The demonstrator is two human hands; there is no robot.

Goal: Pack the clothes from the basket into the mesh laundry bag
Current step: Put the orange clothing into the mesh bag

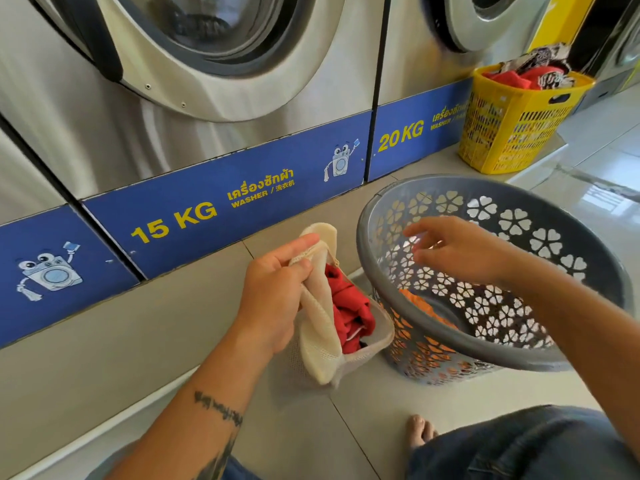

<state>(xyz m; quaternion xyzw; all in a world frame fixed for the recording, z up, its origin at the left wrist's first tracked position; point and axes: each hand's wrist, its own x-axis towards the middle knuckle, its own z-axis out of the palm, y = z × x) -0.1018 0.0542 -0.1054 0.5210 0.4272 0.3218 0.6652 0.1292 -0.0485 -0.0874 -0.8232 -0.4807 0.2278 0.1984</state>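
My left hand (273, 289) grips the cream rim of the mesh laundry bag (317, 327) and holds it open just left of the basket. A red garment (349, 306) lies inside the bag, with something dark under it. The grey round basket (460, 337), with flower-shaped holes, tilts toward me on the floor. An orange cloth (420, 306) lies at its bottom. My right hand (460, 251) hovers over the basket's mouth with fingers spread and nothing in it.
Steel washers marked 15 KG (173, 220) and 20 KG (400, 135) stand on a tiled step right behind. A yellow basket (512, 129) full of clothes sits on the step at the far right. My knee (519, 445) and bare toes (420, 431) are at the bottom.
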